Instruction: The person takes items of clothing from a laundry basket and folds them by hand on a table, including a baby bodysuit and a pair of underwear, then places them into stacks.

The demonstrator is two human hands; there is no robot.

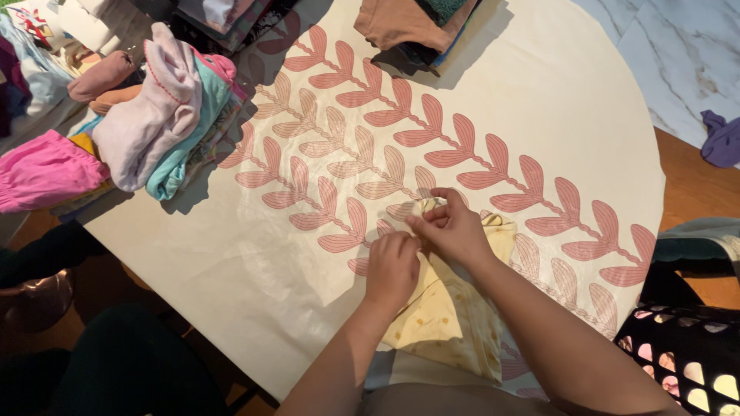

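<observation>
Both hands, left hand [391, 266] and right hand [451, 229], pinch the yellow garment [451, 316] at its 12 o'clock edge, spread flat on the tabletop [231, 254]; folded clothes [158, 115] stacked at 10 o'clock.

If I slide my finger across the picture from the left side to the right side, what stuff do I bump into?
Pink folded cloth → pile of pastel clothes → left hand → right hand, both on the yellow garment → black laundry basket → purple cloth on the floor.
</observation>
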